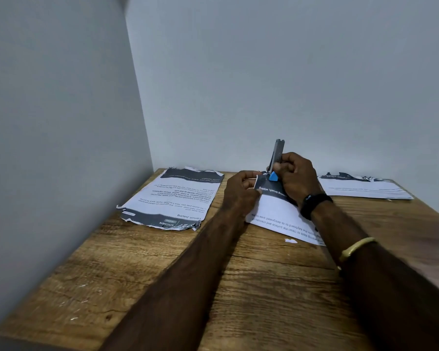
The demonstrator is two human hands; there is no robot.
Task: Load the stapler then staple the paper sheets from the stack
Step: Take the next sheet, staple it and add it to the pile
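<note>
A small stapler (276, 158), grey metal with a blue plastic end, stands almost upright in my right hand (298, 177) at the far middle of the wooden table (238, 287). Its blue end meets the dark printed corner of some paper sheets (276, 214). My left hand (240, 190) pinches that same corner from the left. The sheets lie partly under my right wrist. A stack of printed sheets (173, 198) with torn edges lies flat at the far left.
More printed sheets (363, 187) lie at the far right against the wall. A small white paper scrap (290, 240) rests on the wood near the held sheets. Walls close the table at the left and back.
</note>
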